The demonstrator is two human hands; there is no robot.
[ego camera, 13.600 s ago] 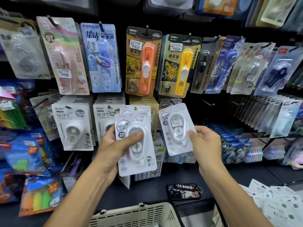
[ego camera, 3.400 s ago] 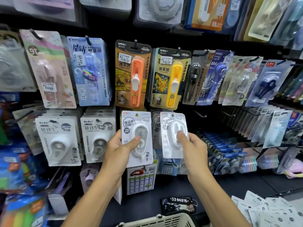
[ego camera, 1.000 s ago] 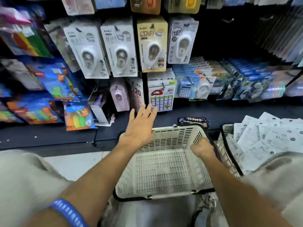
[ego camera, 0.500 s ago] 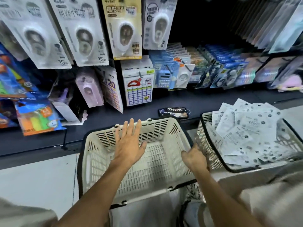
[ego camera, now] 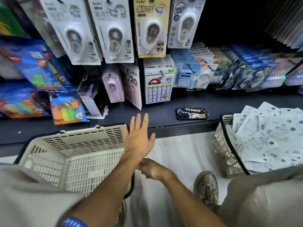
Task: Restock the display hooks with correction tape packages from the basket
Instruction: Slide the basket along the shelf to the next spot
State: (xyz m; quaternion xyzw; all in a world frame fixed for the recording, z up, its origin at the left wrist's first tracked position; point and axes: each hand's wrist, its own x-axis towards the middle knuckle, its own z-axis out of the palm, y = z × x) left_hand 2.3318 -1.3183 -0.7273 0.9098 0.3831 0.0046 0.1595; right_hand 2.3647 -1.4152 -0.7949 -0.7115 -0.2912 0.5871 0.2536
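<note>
Left hand is spread flat, fingers apart, holding nothing, hovering at the right rim of the beige basket, which looks empty. Right hand sits just below it by the basket's corner; can't tell if it's gripping anything. Correction tape packages hang on the hooks above, and a second basket of white packs stands to the right.

Basket — beige slotted plastic, black rim. Hanging tape pkgs white/grey; one cream-yellow. Shelf black. Wristband — blue. Floor white.
</note>
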